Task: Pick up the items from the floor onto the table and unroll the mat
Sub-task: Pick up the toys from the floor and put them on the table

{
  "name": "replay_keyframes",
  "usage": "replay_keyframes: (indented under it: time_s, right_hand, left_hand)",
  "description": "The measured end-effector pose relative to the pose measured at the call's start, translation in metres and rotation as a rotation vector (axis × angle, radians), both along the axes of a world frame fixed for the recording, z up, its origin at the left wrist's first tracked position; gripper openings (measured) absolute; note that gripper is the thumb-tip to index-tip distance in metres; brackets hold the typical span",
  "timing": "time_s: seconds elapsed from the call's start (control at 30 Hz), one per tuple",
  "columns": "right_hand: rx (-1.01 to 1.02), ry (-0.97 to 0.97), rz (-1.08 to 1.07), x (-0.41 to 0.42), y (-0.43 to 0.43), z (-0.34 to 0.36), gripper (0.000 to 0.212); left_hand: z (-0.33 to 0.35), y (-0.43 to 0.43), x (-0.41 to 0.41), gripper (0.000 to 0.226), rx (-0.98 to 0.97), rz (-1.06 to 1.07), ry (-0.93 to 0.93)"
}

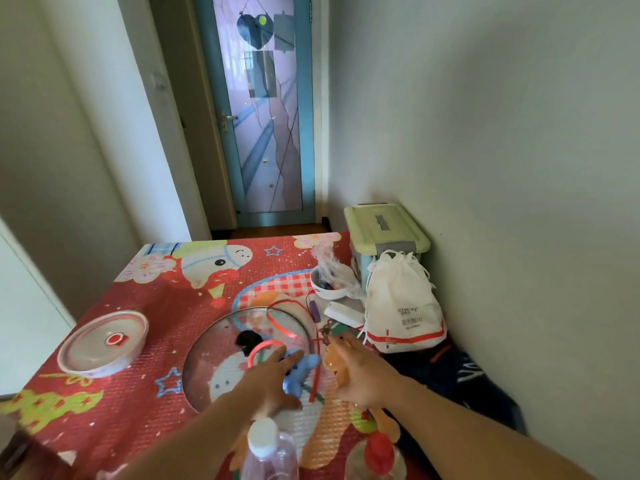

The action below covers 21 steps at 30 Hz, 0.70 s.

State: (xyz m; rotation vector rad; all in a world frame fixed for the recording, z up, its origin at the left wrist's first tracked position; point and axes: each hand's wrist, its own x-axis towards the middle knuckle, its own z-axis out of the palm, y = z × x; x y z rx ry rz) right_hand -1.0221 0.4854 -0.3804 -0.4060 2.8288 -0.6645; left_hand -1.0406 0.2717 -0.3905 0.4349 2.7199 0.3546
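Observation:
A red cartoon-print mat (pixel 166 306) lies spread flat in front of me. On it rest a large glass pot lid (pixel 221 344), a round lidded dish (pixel 104 344) at the left and a blue plush toy (pixel 300 370) tangled with a red ribbon (pixel 277 322). My left hand (pixel 273 379) hovers open, fingers spread, right over the blue plush toy and the lid's near edge. My right hand (pixel 360 372) is curled around an orange soft toy (pixel 333 362), whose lower part hangs out below the hand.
A white drawstring bag (pixel 401 306) stands at the mat's right edge beside a white bowl (pixel 327 285) and a green-lidded storage box (pixel 384 226). A clear bottle (pixel 268 452) and a red toy (pixel 379 452) sit nearest me. A dark cloth (pixel 450 375) lies by the right wall.

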Motion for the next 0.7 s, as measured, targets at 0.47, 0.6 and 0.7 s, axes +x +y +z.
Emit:
replay_keyframes:
  time_s: [0.47,0.6,0.7]
  right_hand:
    - [0.084,-0.189,-0.006,0.013,0.005,-0.077,0.092]
    - [0.128,-0.223,0.009,0.013,0.003,-0.078,0.097]
    - [0.125,-0.225,0.014,0.013,0.003,-0.071,0.096]
  left_hand:
    - [-0.056,0.006,0.001,0.09,-0.291,-0.236,0.0]
    - [-0.058,0.005,0.002,0.094,-0.293,-0.238,-0.011]
    - [-0.058,0.002,0.001,0.093,-0.283,-0.237,-0.007]
